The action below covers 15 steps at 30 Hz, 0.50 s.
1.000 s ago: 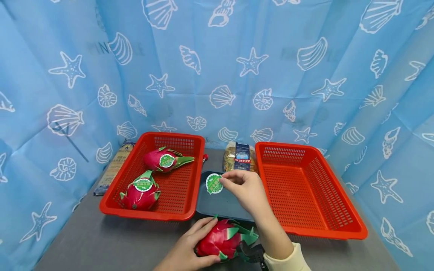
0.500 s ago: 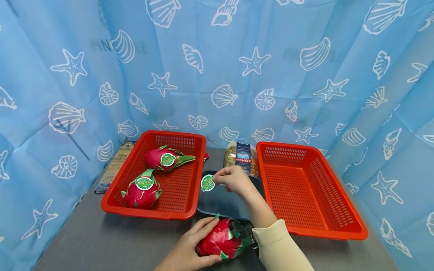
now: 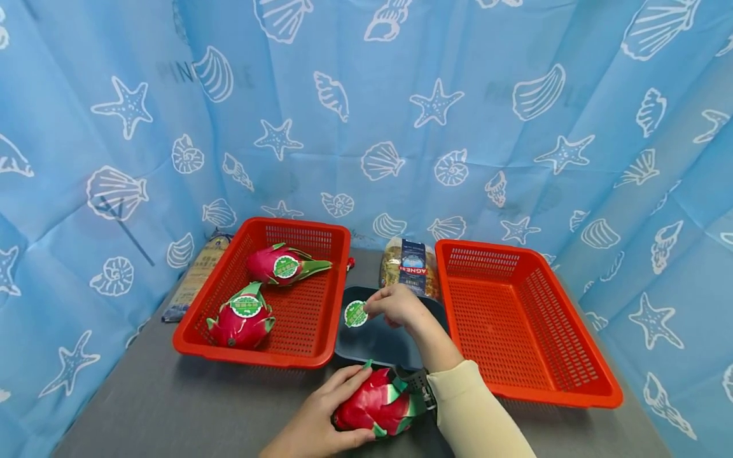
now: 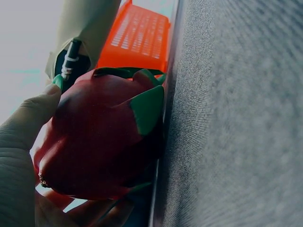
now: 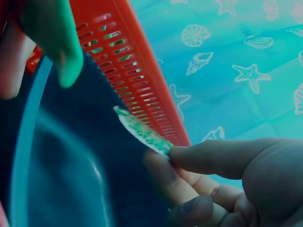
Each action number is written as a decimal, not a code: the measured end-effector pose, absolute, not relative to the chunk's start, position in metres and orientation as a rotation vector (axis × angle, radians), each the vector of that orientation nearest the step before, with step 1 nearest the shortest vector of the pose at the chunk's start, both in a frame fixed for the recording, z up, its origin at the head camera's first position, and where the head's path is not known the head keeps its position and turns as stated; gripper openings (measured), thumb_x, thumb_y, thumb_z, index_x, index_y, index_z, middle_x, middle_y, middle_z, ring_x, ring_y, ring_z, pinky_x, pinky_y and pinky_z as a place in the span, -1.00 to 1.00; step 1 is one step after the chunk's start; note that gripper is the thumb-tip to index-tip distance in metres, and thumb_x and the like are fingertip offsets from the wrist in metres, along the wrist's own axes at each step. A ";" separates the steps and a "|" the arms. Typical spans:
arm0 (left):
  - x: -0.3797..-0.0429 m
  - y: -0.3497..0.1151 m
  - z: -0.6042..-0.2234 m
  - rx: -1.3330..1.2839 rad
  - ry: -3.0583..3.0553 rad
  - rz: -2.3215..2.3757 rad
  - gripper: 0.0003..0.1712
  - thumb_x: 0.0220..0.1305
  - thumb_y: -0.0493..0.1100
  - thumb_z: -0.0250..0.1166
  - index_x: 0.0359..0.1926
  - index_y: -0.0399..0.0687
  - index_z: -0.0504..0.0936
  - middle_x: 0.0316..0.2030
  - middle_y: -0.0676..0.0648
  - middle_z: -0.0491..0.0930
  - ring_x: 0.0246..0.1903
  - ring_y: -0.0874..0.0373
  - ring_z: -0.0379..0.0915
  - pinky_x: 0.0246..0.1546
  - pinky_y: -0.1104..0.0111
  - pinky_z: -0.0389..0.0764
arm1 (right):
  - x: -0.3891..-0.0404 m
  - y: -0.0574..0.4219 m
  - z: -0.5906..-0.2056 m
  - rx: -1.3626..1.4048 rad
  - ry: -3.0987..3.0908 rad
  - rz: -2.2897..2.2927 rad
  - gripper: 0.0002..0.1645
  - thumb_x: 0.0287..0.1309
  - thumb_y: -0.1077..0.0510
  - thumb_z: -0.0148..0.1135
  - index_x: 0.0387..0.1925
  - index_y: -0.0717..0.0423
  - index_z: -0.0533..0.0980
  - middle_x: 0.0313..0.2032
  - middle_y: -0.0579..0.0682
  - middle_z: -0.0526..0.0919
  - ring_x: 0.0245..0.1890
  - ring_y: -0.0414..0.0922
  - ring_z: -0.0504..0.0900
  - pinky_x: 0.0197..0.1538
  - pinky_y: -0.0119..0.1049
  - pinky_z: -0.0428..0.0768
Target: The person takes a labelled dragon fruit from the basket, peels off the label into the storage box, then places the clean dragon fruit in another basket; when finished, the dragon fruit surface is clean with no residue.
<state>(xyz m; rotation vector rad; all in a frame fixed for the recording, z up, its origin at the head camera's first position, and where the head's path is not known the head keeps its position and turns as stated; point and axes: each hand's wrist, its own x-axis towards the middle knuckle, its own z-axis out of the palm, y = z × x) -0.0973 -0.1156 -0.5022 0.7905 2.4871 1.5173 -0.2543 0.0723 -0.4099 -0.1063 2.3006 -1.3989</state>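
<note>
My left hand [image 3: 323, 413] grips a pink-red dragon fruit [image 3: 366, 407] with green scales, lying on its side at the near edge of the table. In the left wrist view, thumb and fingers wrap both sides of the dragon fruit [image 4: 99, 137]. Pinched by an edge between thumb and fingers of my right hand [image 3: 397, 306] is a round green-and-white sticker [image 3: 356, 314]. It hangs over the dark blue-grey tray [image 3: 378, 340]. The right wrist view shows this sticker [image 5: 142, 131] almost edge-on. The right sleeve and wrist strap hide the fruit's leafy end.
A red basket [image 3: 258, 356] on the left holds two dragon fruits with similar stickers. Another red basket [image 3: 550, 397] stands right of the tray. Behind the tray lies a pasta bag [image 3: 409, 267]; a long packet [image 3: 197, 277] lies beside the left basket. A blue shell-patterned curtain [image 3: 366, 114] encloses the table.
My right hand has moved forward and slightly left with the sticker, which looks smaller now; the sleeve has come further into view. The left hand keeps its grip on the dragon fruit.
</note>
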 end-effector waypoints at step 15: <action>-0.098 -0.117 -0.503 0.814 2.495 1.520 -0.07 0.23 0.27 0.44 0.55 0.28 0.30 0.39 0.03 0.35 0.24 -0.04 0.38 0.04 0.29 0.62 | -0.284 0.037 -0.422 -0.249 2.427 -0.828 -0.89 0.21 0.26 0.40 -0.44 0.14 0.75 -0.56 -0.05 0.70 -0.72 -0.21 0.30 -0.64 -0.34 0.34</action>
